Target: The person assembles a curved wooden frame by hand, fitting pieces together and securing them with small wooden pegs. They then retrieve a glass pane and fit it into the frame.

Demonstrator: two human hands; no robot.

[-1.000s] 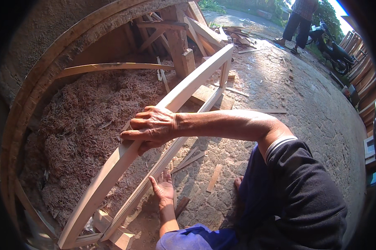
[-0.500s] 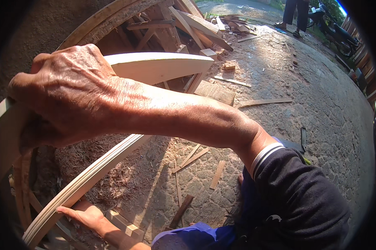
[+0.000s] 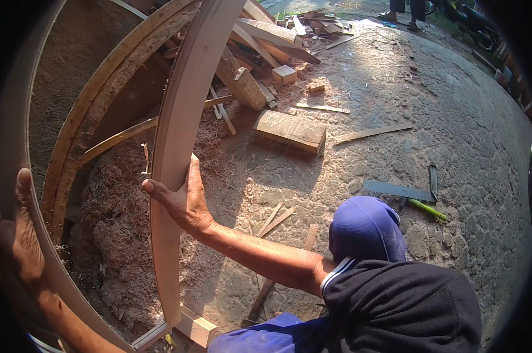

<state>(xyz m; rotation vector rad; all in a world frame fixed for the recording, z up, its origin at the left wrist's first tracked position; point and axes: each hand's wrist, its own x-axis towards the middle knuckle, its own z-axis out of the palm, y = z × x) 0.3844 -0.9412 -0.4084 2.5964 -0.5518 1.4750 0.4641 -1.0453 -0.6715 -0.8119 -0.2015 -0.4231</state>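
Rough, sunlit ground [image 3: 466,135], wood shavings [image 3: 115,212] beside the curved wooden frame [image 3: 177,129]

I can count two hands of one person: one left hand [image 3: 27,247] and one right hand [image 3: 186,203]. There is one wooden frame [image 3: 180,117], of which two long rails are visible, and one curved arch [image 3: 82,120]. Of wooden blocks on the ground, four are clear: one large block [image 3: 289,130], two small blocks [image 3: 284,75] and one end block [image 3: 195,327]. Thin strips [image 3: 373,133] are at least six. There is one green handle [image 3: 428,210]. Another person shows two feet [image 3: 413,26]. The scraps [image 3: 325,25] overlap too much for counting.
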